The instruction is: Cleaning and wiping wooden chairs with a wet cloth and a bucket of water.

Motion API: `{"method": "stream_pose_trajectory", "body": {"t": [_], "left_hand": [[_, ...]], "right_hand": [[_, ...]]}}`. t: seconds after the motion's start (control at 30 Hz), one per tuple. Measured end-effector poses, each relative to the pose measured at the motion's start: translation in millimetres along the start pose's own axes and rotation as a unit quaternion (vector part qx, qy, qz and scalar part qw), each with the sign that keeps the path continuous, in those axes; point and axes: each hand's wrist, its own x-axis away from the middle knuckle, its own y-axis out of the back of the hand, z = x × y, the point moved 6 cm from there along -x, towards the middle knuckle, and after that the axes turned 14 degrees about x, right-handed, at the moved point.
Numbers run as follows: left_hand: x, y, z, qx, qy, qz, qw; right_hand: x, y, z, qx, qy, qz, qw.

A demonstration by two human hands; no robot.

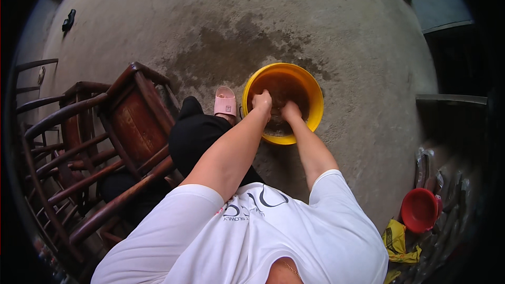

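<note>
- Reaching down with both bare arms, over the near rim of a round, deep yellow plastic bucket [315, 102] on a stained grey concrete floor [363, 63]
- Holding the left hand [262, 101] inside the bucket, nearer to its left edge, with fingers curled inward; cannot tell whether clamped on anything
- Dipping the right hand [291, 110] just beside it, right of the bucket's middle, with fingers hidden in murky brown water [285, 81]; cannot tell whether apart, together or clamped on something
- Surrounded on every side, at the fingers of both hands, by the bucket's yellow wall
- Dressed in a white short-sleeved T-shirt [252, 242] with dark print, loose black trousers [197, 131] and an open-toed pink slipper [225, 104], near the bucket's left edge
- Toward the left edge of the floor, crowded with dark reddish-brown wooden chairs [138, 123]
- Toward the lower right, strewn with a round red plastic basin [418, 211] beside a crumpled yellow plastic bag [398, 239]
- Beyond the bucket's far rim, darkened by a broad wet patch [231, 47]
</note>
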Motion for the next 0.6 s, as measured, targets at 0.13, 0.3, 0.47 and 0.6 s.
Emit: {"method": "stream_pose_trajectory", "body": {"t": [0.13,0.3,0.47,0.6], "left_hand": [[-22.1,-9.2,22.2,0.069,0.063,0.034,0.995],[10.9,-21.6,21.7,0.074,0.245,0.156,0.954],[-40.2,-41.3,37.4,0.237,0.182,0.287,0.91],[-21.7,-56.5,28.0,0.319,0.134,0.327,0.879]], "right_hand": [[-15.6,-3.0,-6.5,-0.308,-0.028,0.004,0.951],[60.8,66.3,47.3,-0.686,0.13,0.144,0.701],[113.5,94.8,77.1,-0.555,0.192,0.027,0.809],[98.1,108.9,81.8,-0.277,0.223,-0.213,0.91]]}}
